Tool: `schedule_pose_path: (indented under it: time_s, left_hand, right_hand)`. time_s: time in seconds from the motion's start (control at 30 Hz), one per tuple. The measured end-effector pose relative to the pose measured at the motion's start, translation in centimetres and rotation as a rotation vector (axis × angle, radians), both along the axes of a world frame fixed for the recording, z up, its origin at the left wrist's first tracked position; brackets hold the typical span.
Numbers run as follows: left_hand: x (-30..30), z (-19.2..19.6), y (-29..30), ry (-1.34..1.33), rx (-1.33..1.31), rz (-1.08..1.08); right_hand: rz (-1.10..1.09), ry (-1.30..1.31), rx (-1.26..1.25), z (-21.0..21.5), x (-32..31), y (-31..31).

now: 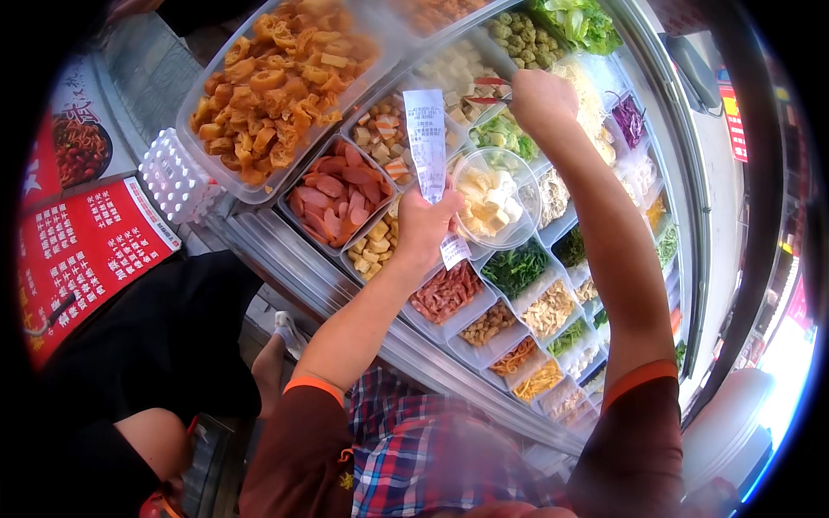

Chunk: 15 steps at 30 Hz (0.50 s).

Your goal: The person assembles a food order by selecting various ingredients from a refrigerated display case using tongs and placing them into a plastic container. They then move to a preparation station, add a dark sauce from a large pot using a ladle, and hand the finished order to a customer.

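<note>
Clear plastic bowl (496,197) sits in our left hand (425,226), fingers wrapped around its near rim and also pinching a long white paper slip (427,142) that stands upright above the hand. We note pale cubes (489,200) piled inside the bowl. The bowl hangs over the row of food trays, just beside the tray of pink sausage slices (333,197) and above the tray of green leaves (516,268).

Our right hand (540,97) reaches further out across the counter, fingers closed on red-handled tongs (489,91). The tongs point to our left, their tips over the tray of white cubes (456,79). We cannot tell whether the tips hold anything.

Around the hands: a large clear tub of orange fried pieces (278,82) at upper left, a tray of yellow diced pieces (373,246) just below the left hand, a tray of red strips (446,292) near the left wrist, lettuce (577,22) at the far end, purple shreds (629,119) to the right. A curved glass cover (691,190) runs along the right side of the counter. A red printed menu sheet (79,250) lies at far left. Both our sleeves are brown with orange cuffs.
</note>
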<state>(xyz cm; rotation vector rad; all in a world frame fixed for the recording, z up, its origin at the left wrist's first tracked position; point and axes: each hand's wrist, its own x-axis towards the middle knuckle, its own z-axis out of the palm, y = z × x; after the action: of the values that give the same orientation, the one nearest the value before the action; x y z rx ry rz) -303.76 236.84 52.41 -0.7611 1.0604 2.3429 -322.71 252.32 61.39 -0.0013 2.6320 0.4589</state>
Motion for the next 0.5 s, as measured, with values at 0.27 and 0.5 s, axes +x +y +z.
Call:
schedule_pose_path:
  time_s: [0.27,0.5]
  left_hand:
    - [-0.3,0.8,-1.0,-0.042,0.021,0.025]
    - [-0.3,0.4,-0.9,-0.008,0.018,0.041]
  right_hand:
    - [0.093,-0.022,0.104,-1.0,-3.3,-0.5]
    - [0.063,-0.163,0.178,-1.3,-5.9,-2.6]
